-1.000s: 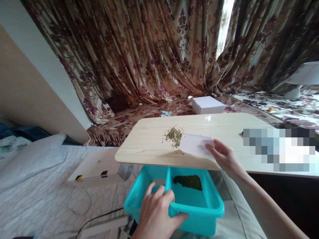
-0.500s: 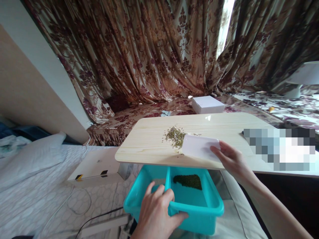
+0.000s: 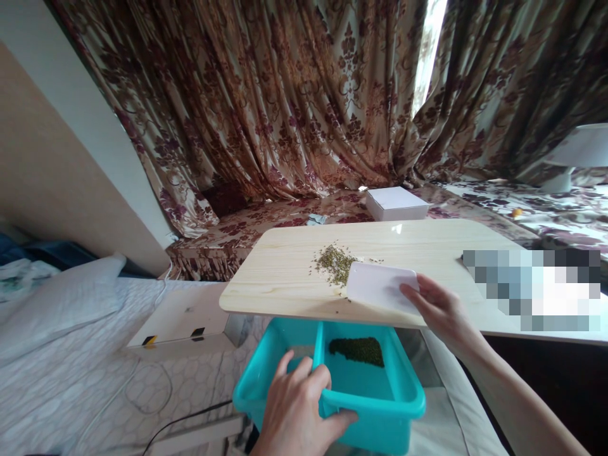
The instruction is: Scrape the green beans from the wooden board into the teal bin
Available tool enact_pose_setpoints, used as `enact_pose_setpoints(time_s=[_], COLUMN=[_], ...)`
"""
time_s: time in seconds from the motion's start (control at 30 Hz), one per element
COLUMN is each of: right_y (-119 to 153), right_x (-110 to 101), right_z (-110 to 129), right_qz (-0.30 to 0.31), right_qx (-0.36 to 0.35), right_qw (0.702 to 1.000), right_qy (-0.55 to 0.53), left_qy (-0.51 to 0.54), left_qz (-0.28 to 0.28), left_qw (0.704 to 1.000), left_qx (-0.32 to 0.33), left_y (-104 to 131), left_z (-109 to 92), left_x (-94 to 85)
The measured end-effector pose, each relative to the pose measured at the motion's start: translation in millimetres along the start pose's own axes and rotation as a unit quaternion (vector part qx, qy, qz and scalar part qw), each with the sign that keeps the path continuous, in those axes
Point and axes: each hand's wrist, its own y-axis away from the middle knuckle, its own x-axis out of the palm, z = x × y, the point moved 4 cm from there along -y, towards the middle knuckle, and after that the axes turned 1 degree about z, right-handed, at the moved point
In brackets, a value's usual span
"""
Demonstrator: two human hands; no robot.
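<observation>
My left hand (image 3: 300, 400) grips the near rim of a turquoise two-compartment bin (image 3: 399, 405), with its thumb outside and its fingers over the left side and divider. Dark green beans (image 3: 358, 350) lie in the bin's right compartment; my hand partly hides the left one. Between the thumb and fingers of my right hand (image 3: 439, 306) is a flat white plastic scraper (image 3: 380, 284), held low over the wooden tabletop (image 3: 275, 272). Its left edge is beside a loose pile of green beans mixed with pale grains (image 3: 334, 264).
A blurred-out object (image 3: 536, 288) lies on the table's right side. Behind the table sits a white box (image 3: 396, 202) on a patterned ledge. A flat white carton (image 3: 185, 316) and a cable (image 3: 190, 415) lie on the bed at left. A lamp (image 3: 577, 152) stands at far right.
Only slight changes show. The view has shifted a little, and the scraper stays beside the pile. My left hand keeps its grip on the bin.
</observation>
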Motion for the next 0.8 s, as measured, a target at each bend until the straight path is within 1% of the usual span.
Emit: enact_pose_setpoints(time_s=[0.17,0.43,0.57,0.8], right_y=[2.1,4.2,7.1,6.2], right_x=[2.5,-3.0,-2.9,-1.8], right_z=[-0.5,-2.1,-1.0,3.0], right_qz=[0.010,0.003,0.018,0.001], right_qx=[-0.003,-0.006,0.004,0.004], right_qw=[1.000,1.000,1.000,1.000], right_qy=[-0.001,-0.010,-0.009,-0.016], left_qy=[-0.004,-0.008,-0.005,-0.010], left_qz=[-0.002,-0.002,0.002,-0.004], left_qw=[1.000,1.000,1.000,1.000], left_qx=[0.004,0.001,0.000,0.004], left_y=[-1.1,0.5,0.5,-0.5], left_z=[0.5,-0.5,-0.4,0.0], left_x=[-1.0,-1.5,-1.5,-3.0])
